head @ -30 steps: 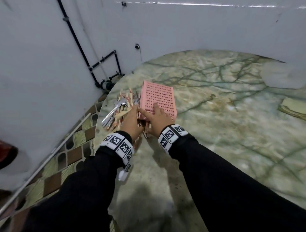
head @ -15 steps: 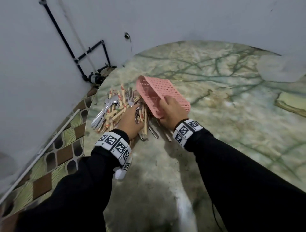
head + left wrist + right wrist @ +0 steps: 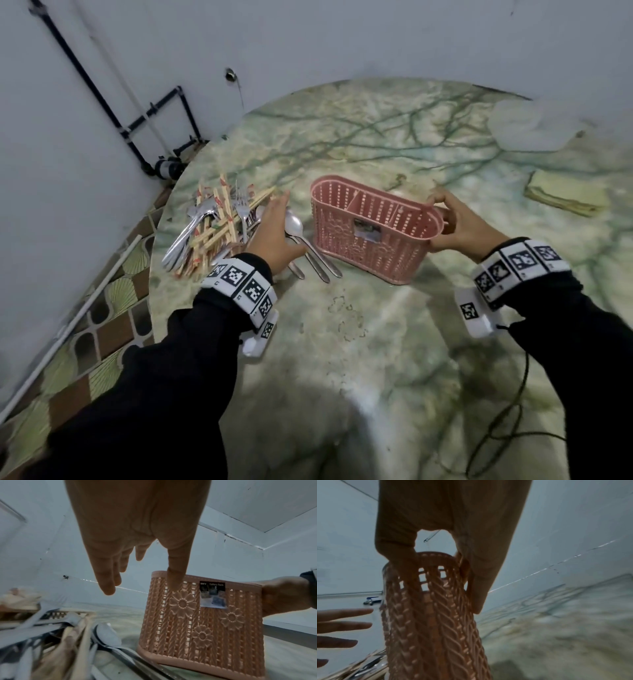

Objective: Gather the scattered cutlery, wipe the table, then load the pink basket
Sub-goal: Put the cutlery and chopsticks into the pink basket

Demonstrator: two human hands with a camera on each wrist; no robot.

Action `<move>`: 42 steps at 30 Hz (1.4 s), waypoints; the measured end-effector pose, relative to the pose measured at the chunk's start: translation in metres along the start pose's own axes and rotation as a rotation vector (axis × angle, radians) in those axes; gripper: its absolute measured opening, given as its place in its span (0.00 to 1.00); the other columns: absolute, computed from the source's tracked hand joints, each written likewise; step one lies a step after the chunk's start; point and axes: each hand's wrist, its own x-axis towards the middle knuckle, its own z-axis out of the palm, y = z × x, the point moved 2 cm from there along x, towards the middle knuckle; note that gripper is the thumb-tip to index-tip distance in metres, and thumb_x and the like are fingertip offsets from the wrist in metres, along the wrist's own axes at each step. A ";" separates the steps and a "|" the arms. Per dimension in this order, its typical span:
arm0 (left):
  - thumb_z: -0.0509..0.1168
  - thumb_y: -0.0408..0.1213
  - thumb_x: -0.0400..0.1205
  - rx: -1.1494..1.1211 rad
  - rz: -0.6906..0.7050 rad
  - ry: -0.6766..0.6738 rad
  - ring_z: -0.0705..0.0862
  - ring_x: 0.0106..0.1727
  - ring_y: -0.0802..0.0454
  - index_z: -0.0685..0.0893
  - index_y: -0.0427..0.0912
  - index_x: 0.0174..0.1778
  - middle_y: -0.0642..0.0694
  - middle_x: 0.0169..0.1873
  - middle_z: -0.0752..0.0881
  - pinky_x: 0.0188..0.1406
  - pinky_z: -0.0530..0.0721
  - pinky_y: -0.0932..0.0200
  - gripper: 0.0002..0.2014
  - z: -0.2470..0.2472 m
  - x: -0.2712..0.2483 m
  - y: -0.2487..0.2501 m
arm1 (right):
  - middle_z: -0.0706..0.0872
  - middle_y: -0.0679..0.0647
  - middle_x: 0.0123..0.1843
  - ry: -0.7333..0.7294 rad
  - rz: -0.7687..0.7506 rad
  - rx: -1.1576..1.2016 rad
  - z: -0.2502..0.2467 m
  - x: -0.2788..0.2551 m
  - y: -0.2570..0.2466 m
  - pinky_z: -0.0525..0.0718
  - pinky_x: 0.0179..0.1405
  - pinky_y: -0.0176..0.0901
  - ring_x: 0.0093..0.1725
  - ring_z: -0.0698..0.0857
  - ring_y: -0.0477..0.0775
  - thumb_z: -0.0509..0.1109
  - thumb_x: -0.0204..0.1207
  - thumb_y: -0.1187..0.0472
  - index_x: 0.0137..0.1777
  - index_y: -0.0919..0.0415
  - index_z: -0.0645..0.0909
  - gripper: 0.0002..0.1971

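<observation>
Here, at the centre of the head view, the pink basket stands upright on a green-veined marble table, its open, divided top facing up, while the right hand grasps its rounded right end with thumb and fingers curled round the rim. Left of it, the left hand hovers with fingers straight and released, holding nothing, over a heap of cutlery — spoons, forks and wrapped chopsticks. Two spoons lie between heap and basket.
</observation>
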 end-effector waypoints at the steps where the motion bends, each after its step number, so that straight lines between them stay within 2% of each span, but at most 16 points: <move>1: 0.73 0.30 0.73 -0.028 0.008 -0.013 0.53 0.82 0.50 0.45 0.46 0.82 0.46 0.82 0.52 0.80 0.56 0.52 0.50 0.004 0.000 0.005 | 0.85 0.50 0.42 -0.018 0.029 0.017 -0.004 -0.004 0.003 0.84 0.29 0.33 0.34 0.85 0.38 0.71 0.53 0.78 0.55 0.52 0.69 0.32; 3: 0.74 0.29 0.72 -0.102 0.021 -0.031 0.54 0.82 0.50 0.40 0.48 0.82 0.47 0.83 0.50 0.80 0.60 0.48 0.54 0.013 0.001 0.015 | 0.85 0.48 0.50 -0.049 0.073 0.002 -0.008 -0.008 0.006 0.83 0.35 0.33 0.43 0.85 0.39 0.71 0.60 0.86 0.71 0.53 0.63 0.44; 4: 0.74 0.28 0.72 -0.133 0.019 -0.033 0.55 0.82 0.50 0.39 0.50 0.82 0.47 0.83 0.50 0.79 0.61 0.51 0.55 0.017 0.003 0.018 | 0.82 0.48 0.57 -0.056 0.084 -0.029 -0.008 -0.009 0.006 0.82 0.43 0.35 0.51 0.84 0.43 0.70 0.63 0.87 0.77 0.52 0.57 0.48; 6: 0.72 0.25 0.73 -0.165 -0.001 -0.030 0.58 0.80 0.50 0.37 0.51 0.81 0.46 0.82 0.50 0.72 0.63 0.60 0.54 0.022 0.005 0.025 | 0.75 0.52 0.64 -0.058 0.085 -0.093 -0.001 -0.014 0.005 0.75 0.58 0.40 0.62 0.78 0.50 0.75 0.63 0.80 0.80 0.48 0.49 0.53; 7: 0.71 0.25 0.73 -0.183 -0.012 -0.028 0.59 0.80 0.49 0.37 0.50 0.81 0.44 0.82 0.51 0.70 0.65 0.59 0.54 0.025 0.006 0.027 | 0.75 0.51 0.63 -0.043 0.084 -0.115 0.003 -0.016 0.006 0.73 0.59 0.42 0.61 0.78 0.49 0.79 0.62 0.76 0.80 0.48 0.48 0.55; 10: 0.69 0.24 0.75 -0.281 -0.059 -0.030 0.62 0.80 0.48 0.39 0.47 0.82 0.42 0.80 0.60 0.73 0.68 0.51 0.51 0.030 0.007 0.031 | 0.79 0.46 0.53 0.132 0.052 -0.125 0.012 -0.016 0.013 0.79 0.48 0.34 0.50 0.81 0.41 0.82 0.59 0.70 0.71 0.53 0.60 0.45; 13: 0.68 0.26 0.77 -0.268 -0.096 0.014 0.69 0.76 0.47 0.44 0.45 0.82 0.40 0.74 0.72 0.67 0.70 0.53 0.46 0.030 0.006 0.033 | 0.82 0.50 0.50 0.264 0.040 -0.089 0.004 -0.012 0.020 0.81 0.44 0.37 0.49 0.82 0.49 0.82 0.58 0.71 0.59 0.54 0.68 0.34; 15: 0.69 0.27 0.76 -0.231 -0.081 0.034 0.76 0.67 0.49 0.54 0.45 0.82 0.40 0.65 0.79 0.66 0.73 0.51 0.41 0.031 0.004 0.035 | 0.82 0.49 0.47 0.274 0.042 -0.071 -0.004 -0.011 0.022 0.82 0.42 0.36 0.48 0.82 0.48 0.80 0.59 0.75 0.60 0.57 0.71 0.32; 18: 0.71 0.28 0.75 -0.210 -0.083 0.097 0.80 0.55 0.52 0.71 0.42 0.73 0.45 0.52 0.82 0.56 0.77 0.56 0.30 0.038 -0.001 0.033 | 0.82 0.48 0.46 0.238 0.029 -0.052 -0.013 -0.014 0.021 0.83 0.36 0.29 0.46 0.82 0.45 0.75 0.60 0.81 0.63 0.60 0.73 0.32; 21: 0.73 0.31 0.73 -0.202 -0.113 0.198 0.78 0.64 0.46 0.74 0.37 0.63 0.43 0.61 0.81 0.63 0.75 0.52 0.23 0.044 -0.009 0.026 | 0.82 0.49 0.45 0.222 0.002 -0.038 -0.015 -0.017 0.022 0.82 0.34 0.25 0.45 0.81 0.43 0.72 0.61 0.84 0.64 0.62 0.74 0.32; 25: 0.72 0.25 0.72 -0.435 -0.127 0.134 0.80 0.66 0.43 0.69 0.41 0.55 0.35 0.65 0.79 0.67 0.78 0.42 0.22 0.049 -0.016 0.020 | 0.83 0.48 0.47 0.230 -0.022 0.005 -0.010 -0.020 0.028 0.83 0.39 0.26 0.46 0.82 0.43 0.71 0.61 0.84 0.66 0.61 0.74 0.33; 27: 0.72 0.24 0.73 -0.460 -0.119 0.131 0.80 0.66 0.43 0.69 0.43 0.57 0.34 0.65 0.80 0.66 0.79 0.40 0.23 0.050 -0.018 0.019 | 0.83 0.47 0.48 0.230 -0.025 0.028 -0.008 -0.021 0.029 0.84 0.43 0.26 0.47 0.82 0.42 0.71 0.62 0.84 0.66 0.61 0.73 0.33; 35: 0.69 0.23 0.75 -0.453 -0.116 0.154 0.79 0.68 0.43 0.69 0.38 0.68 0.36 0.67 0.79 0.69 0.77 0.42 0.27 0.053 -0.017 0.022 | 0.80 0.52 0.56 0.202 -0.013 0.048 0.001 -0.023 0.031 0.80 0.51 0.33 0.57 0.79 0.50 0.68 0.66 0.82 0.69 0.59 0.69 0.32; 38: 0.68 0.23 0.76 -0.399 -0.121 0.105 0.77 0.70 0.44 0.68 0.38 0.71 0.37 0.69 0.77 0.70 0.75 0.43 0.28 0.049 -0.021 0.024 | 0.79 0.51 0.56 0.191 0.016 0.009 0.000 -0.024 0.027 0.78 0.50 0.34 0.61 0.79 0.54 0.68 0.67 0.81 0.71 0.61 0.67 0.33; 40: 0.66 0.25 0.78 -0.302 -0.100 0.085 0.75 0.72 0.44 0.68 0.38 0.74 0.40 0.72 0.75 0.71 0.74 0.45 0.27 0.045 -0.023 0.025 | 0.78 0.53 0.60 0.187 0.047 -0.018 0.002 -0.026 0.023 0.78 0.53 0.34 0.65 0.78 0.56 0.69 0.67 0.80 0.75 0.61 0.63 0.36; 42: 0.63 0.27 0.81 -0.160 -0.063 0.102 0.70 0.75 0.45 0.70 0.40 0.75 0.42 0.75 0.71 0.74 0.68 0.48 0.25 0.036 -0.027 0.024 | 0.74 0.58 0.69 0.210 0.098 -0.009 0.006 -0.030 0.017 0.75 0.64 0.44 0.69 0.75 0.55 0.71 0.69 0.76 0.81 0.59 0.51 0.44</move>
